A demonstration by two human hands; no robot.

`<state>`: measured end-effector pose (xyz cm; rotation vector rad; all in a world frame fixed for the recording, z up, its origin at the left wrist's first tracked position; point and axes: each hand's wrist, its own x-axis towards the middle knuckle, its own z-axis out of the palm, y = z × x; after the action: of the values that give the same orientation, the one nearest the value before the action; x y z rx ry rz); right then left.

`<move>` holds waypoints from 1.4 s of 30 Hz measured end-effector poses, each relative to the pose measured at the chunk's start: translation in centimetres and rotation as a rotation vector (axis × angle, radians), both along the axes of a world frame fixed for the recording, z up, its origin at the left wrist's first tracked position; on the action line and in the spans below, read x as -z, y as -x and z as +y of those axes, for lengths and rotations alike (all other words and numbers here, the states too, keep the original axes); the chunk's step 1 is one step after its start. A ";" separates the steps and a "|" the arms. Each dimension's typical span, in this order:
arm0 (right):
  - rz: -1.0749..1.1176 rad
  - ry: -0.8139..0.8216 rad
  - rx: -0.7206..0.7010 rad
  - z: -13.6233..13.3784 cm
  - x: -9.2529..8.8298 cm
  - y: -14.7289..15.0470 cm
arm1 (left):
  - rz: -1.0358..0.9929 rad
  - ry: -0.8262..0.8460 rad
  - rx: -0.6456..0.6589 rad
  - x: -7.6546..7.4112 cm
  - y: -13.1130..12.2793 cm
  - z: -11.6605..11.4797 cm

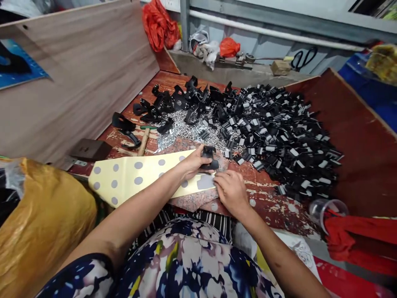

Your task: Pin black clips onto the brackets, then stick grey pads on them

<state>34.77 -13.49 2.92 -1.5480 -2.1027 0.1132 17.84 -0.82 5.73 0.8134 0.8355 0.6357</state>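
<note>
My left hand [196, 162] is closed around a black plastic clip-like part [209, 158], held over the end of a pale yellow sheet [127, 165]. The sheet carries grey round stickers [138, 165] and has a larger grey patch [205, 182] near its right end. At that end my right hand [231, 188] pinches with thumb and fingers together. What sits between its fingertips is too small to make out. Beneath the sheet lies a speckled stone slab [195, 199].
A large heap of black parts with grey pads [273, 132] covers the right of the bench. Shiny metal pins [180, 128] are piled beyond the slab, near larger black parts [164, 101] and a wooden-handled hammer [143, 142]. Wooden boards [77, 70] wall the sides; a clear cup [327, 211] lies right.
</note>
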 end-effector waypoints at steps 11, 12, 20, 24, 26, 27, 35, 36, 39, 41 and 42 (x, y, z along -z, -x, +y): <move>0.586 0.516 -0.300 -4.0 -8.7 1.1 | -0.082 -0.094 -0.040 2.2 -0.9 -0.2; 0.598 0.413 -0.200 -3.9 -8.8 0.9 | -0.091 -0.077 -0.042 1.8 -0.7 -0.4; 0.794 0.032 0.211 0.8 -3.6 1.2 | -0.372 0.163 -0.084 -1.4 2.1 -4.2; 0.780 0.004 0.197 1.2 -3.0 2.1 | -0.405 0.191 -0.073 -1.2 2.4 -5.0; 0.766 0.001 0.177 1.3 -2.8 2.4 | -0.425 0.175 -0.052 -1.2 2.5 -5.1; 0.759 -0.002 0.172 1.4 -2.8 2.6 | -0.432 0.166 -0.045 -1.2 2.6 -5.1; 0.761 0.002 0.170 1.8 -2.0 3.1 | -0.453 0.165 -0.059 -1.6 3.2 -5.2; 0.761 0.004 0.168 1.8 -2.0 3.1 | -0.460 0.166 -0.058 -1.5 3.2 -5.2; 0.753 -0.001 0.164 1.8 -1.8 3.1 | -0.478 0.169 -0.055 -1.4 3.2 -5.2; 0.746 -0.003 0.164 1.9 -1.8 3.2 | -0.478 0.171 -0.056 -1.3 3.3 -5.2; 0.740 -0.005 0.166 1.9 -1.9 3.2 | -0.476 0.174 -0.058 -1.3 3.3 -5.1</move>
<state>31.56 -11.64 4.79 -1.3821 -1.3878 0.5315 14.55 -5.96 7.07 0.4522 0.4719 0.7579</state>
